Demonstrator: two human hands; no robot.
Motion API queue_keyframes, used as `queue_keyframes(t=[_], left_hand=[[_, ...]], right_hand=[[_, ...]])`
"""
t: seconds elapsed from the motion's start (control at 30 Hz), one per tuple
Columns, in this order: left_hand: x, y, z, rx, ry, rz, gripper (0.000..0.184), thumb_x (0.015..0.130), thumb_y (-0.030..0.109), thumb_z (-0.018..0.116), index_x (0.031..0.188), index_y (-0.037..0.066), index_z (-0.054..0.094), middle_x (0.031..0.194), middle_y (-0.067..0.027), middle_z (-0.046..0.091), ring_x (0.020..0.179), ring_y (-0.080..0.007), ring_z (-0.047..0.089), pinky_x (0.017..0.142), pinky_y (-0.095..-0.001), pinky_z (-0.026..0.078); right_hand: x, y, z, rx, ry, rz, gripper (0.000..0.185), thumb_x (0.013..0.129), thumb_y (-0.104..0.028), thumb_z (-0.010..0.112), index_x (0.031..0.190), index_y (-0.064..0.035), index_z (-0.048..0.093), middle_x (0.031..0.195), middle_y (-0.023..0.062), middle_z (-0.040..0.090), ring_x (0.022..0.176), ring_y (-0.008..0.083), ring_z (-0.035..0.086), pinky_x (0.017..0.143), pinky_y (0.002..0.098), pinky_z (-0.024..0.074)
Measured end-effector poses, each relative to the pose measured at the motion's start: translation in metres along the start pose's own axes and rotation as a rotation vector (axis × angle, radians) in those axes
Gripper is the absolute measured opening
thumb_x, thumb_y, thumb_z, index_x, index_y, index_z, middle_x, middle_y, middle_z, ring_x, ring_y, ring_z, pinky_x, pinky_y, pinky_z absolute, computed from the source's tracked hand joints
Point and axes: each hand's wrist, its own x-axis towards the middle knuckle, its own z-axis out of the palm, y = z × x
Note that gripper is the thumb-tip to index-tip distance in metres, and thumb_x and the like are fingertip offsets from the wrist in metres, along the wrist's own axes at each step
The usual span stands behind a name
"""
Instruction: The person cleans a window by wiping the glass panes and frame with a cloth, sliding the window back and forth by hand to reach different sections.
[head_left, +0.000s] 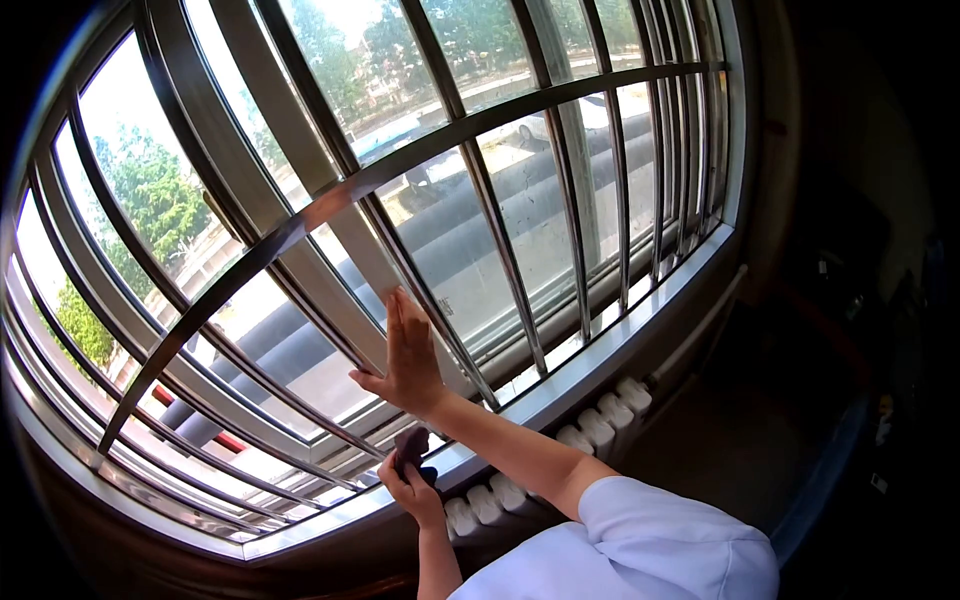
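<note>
My right hand (408,365) reaches forward between the metal bars (490,215), palm toward the window, with its fingers stretched upward and the thumb out to the left. Its fingertips lie against the pale window frame (365,250), or very near it. Lower down, close to the sill (465,455), my left hand (413,492) is closed around a dark, crumpled cloth (410,450). Part of the cloth sticks up above the fingers.
A curved horizontal band (330,203) crosses the upright bars. Below the sill stands a white radiator (590,430), with a pipe (700,325) running to its right. Outside the glass are large dark pipes (460,245) and trees (150,185). The room at right is dark.
</note>
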Motion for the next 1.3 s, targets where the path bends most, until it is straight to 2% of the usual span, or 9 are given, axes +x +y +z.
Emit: queue_keyframes(t=[0.3,0.4,0.43,0.53,0.6,0.7,1.0,1.2,1.3], left_hand=[[-0.069,0.008,-0.068,0.152,-0.108,-0.11,0.025,0.088,0.0,0.05,0.111,-0.001,0.061,0.108,-0.018,0.059,0.101,-0.0327,0.055,0.095,-0.0406,0.041],[-0.072,0.004,-0.072,0.116,-0.036,-0.154,0.024,0.084,-0.006,0.051,0.105,-0.002,0.061,0.102,-0.0127,0.058,0.098,-0.0252,0.056,0.092,-0.0334,0.042],[-0.069,0.003,-0.076,0.122,-0.028,-0.155,0.024,0.084,-0.006,0.051,0.105,-0.002,0.061,0.102,-0.0127,0.058,0.098,-0.0252,0.056,0.092,-0.0334,0.042],[-0.053,0.006,-0.078,0.129,-0.064,-0.082,0.024,0.083,-0.006,0.051,0.105,-0.002,0.061,0.102,-0.0129,0.057,0.098,-0.0264,0.056,0.092,-0.0338,0.042],[-0.044,0.013,-0.07,0.11,-0.046,0.003,0.021,0.083,-0.003,0.056,0.102,-0.001,0.063,0.1,-0.0137,0.058,0.097,-0.0296,0.056,0.09,-0.0368,0.043],[-0.041,0.018,-0.066,0.092,-0.061,0.008,0.023,0.082,-0.005,0.054,0.103,-0.002,0.062,0.102,-0.0135,0.058,0.098,-0.0277,0.056,0.093,-0.0351,0.042],[-0.046,0.025,-0.063,0.043,-0.079,-0.018,0.021,0.082,-0.004,0.054,0.101,-0.001,0.063,0.1,-0.0126,0.059,0.095,-0.0267,0.057,0.09,-0.034,0.044],[-0.048,0.022,-0.073,0.123,-0.05,-0.027,0.021,0.085,0.001,0.056,0.105,-0.002,0.062,0.103,-0.0186,0.061,0.097,-0.0365,0.056,0.091,-0.0409,0.044],[-0.045,0.026,-0.073,0.035,-0.029,-0.04,0.023,0.08,-0.007,0.057,0.101,-0.001,0.064,0.098,-0.0119,0.059,0.094,-0.0257,0.058,0.087,-0.0324,0.045]], right_hand=[[-0.002,-0.019,0.022,-0.059,0.094,0.119,0.121,0.062,-0.026,0.081,0.15,0.002,0.002,0.145,0.0333,0.012,0.135,0.0514,0.016,0.11,0.0579,0.0207],[-0.014,-0.022,0.041,0.352,-0.119,0.104,0.086,0.072,0.0,0.063,0.148,-0.0029,0.023,0.102,0.0191,0.063,0.094,0.0324,0.065,0.079,0.0403,0.0533],[-0.008,-0.027,0.046,0.374,0.08,0.117,0.075,0.073,0.008,0.053,0.144,-0.0061,0.035,0.071,0.0094,0.064,0.062,0.0254,0.067,0.058,0.0327,0.0539],[-0.002,-0.018,0.03,0.341,-0.075,0.046,0.07,0.073,0.006,0.055,0.14,-0.0051,0.038,0.067,0.0093,0.064,0.057,0.0263,0.066,0.054,0.0332,0.0528],[0.001,-0.017,0.006,0.314,-0.274,0.139,0.072,0.074,-0.003,0.065,0.141,-0.0071,0.038,0.093,0.0117,0.067,0.083,0.0288,0.068,0.071,0.0402,0.0535],[-0.003,-0.014,-0.004,-0.068,0.006,-0.069,0.104,0.067,-0.032,0.082,0.148,-0.0057,0.023,0.147,0.0246,0.024,0.136,0.0427,0.023,0.106,0.0571,0.0243],[-0.002,-0.009,0.016,-0.128,0.079,0.074,0.126,0.061,-0.033,0.086,0.148,0.0033,0.004,0.144,0.0339,0.02,0.134,0.0482,0.024,0.11,0.0542,0.0241],[0.006,-0.024,0.017,-0.121,0.111,0.082,0.101,0.059,-0.013,0.074,0.146,0.0002,0.023,0.135,0.034,0.031,0.125,0.0494,0.034,0.105,0.0534,0.0328],[0.006,-0.013,0.019,-0.093,0.024,-0.023,0.093,0.058,-0.01,0.072,0.141,0.0021,0.032,0.129,0.0316,0.034,0.117,0.046,0.039,0.099,0.0542,0.036]])
